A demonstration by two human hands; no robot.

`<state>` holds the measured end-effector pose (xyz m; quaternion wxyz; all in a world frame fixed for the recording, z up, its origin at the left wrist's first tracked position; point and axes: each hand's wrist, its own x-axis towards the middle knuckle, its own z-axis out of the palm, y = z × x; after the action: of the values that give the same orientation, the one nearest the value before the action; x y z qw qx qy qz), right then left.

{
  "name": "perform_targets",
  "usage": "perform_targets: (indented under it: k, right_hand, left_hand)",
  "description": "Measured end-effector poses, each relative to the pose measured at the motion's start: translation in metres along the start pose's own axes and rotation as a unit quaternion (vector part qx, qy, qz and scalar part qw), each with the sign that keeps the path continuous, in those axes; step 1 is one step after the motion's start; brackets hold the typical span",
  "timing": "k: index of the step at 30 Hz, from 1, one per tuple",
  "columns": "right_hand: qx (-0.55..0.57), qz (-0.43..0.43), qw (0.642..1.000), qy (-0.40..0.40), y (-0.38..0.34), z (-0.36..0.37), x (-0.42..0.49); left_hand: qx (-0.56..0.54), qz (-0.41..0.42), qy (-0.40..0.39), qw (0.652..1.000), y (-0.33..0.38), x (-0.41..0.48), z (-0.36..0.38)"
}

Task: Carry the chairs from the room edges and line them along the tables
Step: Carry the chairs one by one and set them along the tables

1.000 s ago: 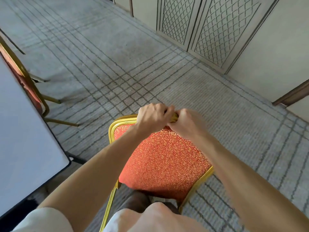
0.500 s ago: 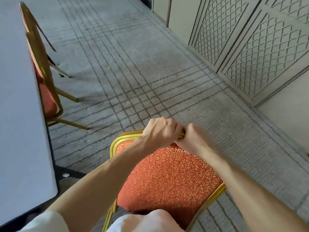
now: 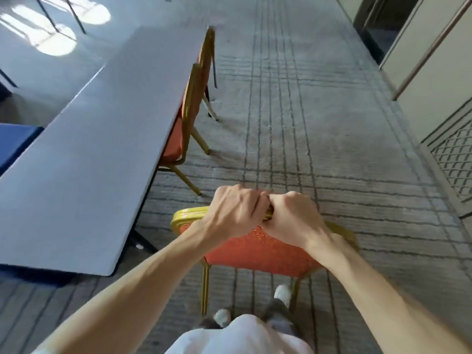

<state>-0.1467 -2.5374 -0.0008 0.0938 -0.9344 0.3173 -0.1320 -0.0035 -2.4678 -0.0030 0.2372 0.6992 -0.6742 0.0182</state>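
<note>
A chair (image 3: pixel 258 251) with a gold metal frame and orange-red patterned upholstery hangs in front of me, off the carpet. My left hand (image 3: pixel 235 210) and my right hand (image 3: pixel 293 218) both grip the top rail of its back, side by side and touching. Its legs point down toward my feet. A long grey table (image 3: pixel 89 139) runs along my left. Two matching chairs (image 3: pixel 184 123) stand pushed against the table's right edge, one behind the other.
Patterned grey carpet (image 3: pixel 293 123) stretches ahead. A wall with lattice panels (image 3: pixel 454 159) and a dark doorway (image 3: pixel 378 24) runs along the right. A blue seat (image 3: pixel 15 141) shows at far left, beyond the table. Sunlit patches lie on the floor at top left.
My view has swung left, from the right-hand wall toward the table and its chairs. Both hands keep the same grip on the chair's back, and its legs now show above my feet.
</note>
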Motion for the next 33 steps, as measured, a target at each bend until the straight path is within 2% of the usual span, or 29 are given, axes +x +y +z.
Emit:
perform_targets:
  k: [5,10,15,17,21,25,33]
  right_hand:
    - [0.021,-0.165,0.986,0.015,0.076,0.010,0.041]
    - [0.061,-0.303,0.950,-0.037,0.151,0.005,0.080]
    - [0.098,-0.403,0.904,-0.101,0.184,0.006,0.102]
    - [0.116,-0.420,0.892,-0.117,0.190,0.006,0.106]
    - [0.163,-0.407,0.891,-0.120,0.205,0.010,0.115]
    - [0.158,-0.423,0.883,-0.131,0.234,0.011,0.105]
    - [0.154,-0.479,0.853,-0.139,0.265,0.013,0.144]
  left_hand:
    - [0.017,-0.136,0.029,0.990,0.021,0.028,0.045]
    - [0.014,-0.283,0.051,0.958,0.067,0.069,0.091]
    - [0.013,-0.395,0.055,0.917,0.099,0.088,0.112]
    - [0.038,-0.419,0.061,0.905,0.106,0.094,0.115]
    - [0.084,-0.452,0.075,0.885,0.108,0.112,0.123]
    - [0.070,-0.462,0.078,0.881,0.132,0.122,0.146]
    - [0.076,-0.541,0.114,0.830,0.144,0.169,0.153]
